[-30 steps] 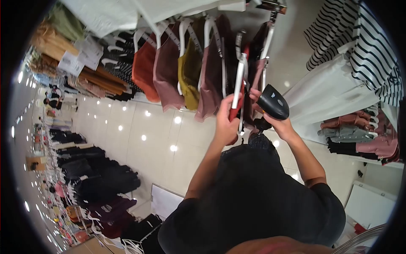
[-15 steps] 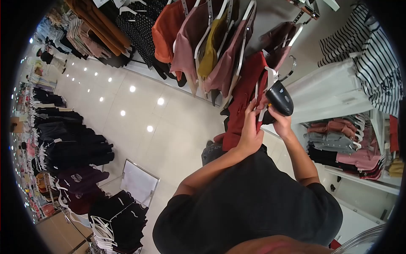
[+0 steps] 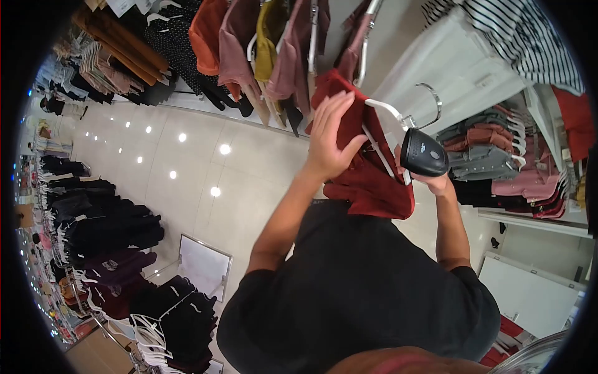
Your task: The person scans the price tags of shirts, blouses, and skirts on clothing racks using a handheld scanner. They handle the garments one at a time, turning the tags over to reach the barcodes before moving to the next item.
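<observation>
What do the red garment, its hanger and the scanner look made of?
Red garment: soft matte cloth, since it folds and drapes; weave unclear. Hanger: smooth white, probably plastic; its hook glints like bare metal. Scanner: black moulded shell with slight sheen, likely hard plastic.

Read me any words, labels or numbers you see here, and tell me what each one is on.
No text here is legible.
Barcode scanner in the right hand: a small logo mark, too blurred to read.
White tags at top left: print too small to read.
</observation>
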The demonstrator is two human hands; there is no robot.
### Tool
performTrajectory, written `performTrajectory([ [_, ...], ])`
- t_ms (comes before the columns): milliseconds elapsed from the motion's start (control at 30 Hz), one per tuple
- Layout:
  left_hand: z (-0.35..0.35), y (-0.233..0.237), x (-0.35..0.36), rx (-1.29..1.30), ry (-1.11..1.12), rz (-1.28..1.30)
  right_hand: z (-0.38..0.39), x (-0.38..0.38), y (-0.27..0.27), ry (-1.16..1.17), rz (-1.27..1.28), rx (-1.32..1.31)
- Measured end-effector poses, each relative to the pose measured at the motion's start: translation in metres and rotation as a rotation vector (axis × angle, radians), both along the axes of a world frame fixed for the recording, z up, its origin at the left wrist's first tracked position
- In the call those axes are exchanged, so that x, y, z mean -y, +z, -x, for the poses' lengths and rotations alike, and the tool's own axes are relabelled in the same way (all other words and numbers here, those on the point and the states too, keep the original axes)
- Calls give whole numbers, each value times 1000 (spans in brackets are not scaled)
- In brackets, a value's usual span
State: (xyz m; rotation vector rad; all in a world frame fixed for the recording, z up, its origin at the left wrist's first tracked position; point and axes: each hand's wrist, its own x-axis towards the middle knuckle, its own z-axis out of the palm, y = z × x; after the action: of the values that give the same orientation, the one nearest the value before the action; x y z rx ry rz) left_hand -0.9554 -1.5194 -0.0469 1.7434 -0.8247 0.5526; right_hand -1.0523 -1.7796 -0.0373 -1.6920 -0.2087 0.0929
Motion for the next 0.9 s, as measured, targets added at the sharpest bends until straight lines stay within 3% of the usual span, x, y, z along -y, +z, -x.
performTrajectory([
  [67, -3, 25, 25, 99, -37, -76, 16, 19, 10, 72, 37, 36],
  [167, 6, 24, 61, 36, -256, -235, 44, 49, 19, 134, 76, 19],
  [200, 14, 18, 72, -90, -315, -266, 57, 60, 21, 133, 90, -25],
  [233, 20, 16, 86, -213, -376, -298, 68, 63, 24, 72, -53, -196],
  [267, 26, 17, 100, -204, -414, -315, 79, 68, 28, 33, -68, -189],
  [333, 43, 16, 120, -96, -376, -169, 100, 80, 34, -8, 167, -36],
  [367, 48, 18, 127, -93, -356, -175, 110, 88, 37, -27, 196, -84],
  [500, 56, 16, 154, -21, -248, -118, 158, 131, 32, -296, 104, 83],
  [700, 70, 44, 178, -167, -45, 78, 225, 171, 1, -699, 23, 218],
  [833, 71, 57, 195, -170, -6, 112, 241, 162, -31, -677, -93, 240],
  [900, 68, 58, 201, -183, -2, 122, 244, 158, -66, -680, -105, 118],
])
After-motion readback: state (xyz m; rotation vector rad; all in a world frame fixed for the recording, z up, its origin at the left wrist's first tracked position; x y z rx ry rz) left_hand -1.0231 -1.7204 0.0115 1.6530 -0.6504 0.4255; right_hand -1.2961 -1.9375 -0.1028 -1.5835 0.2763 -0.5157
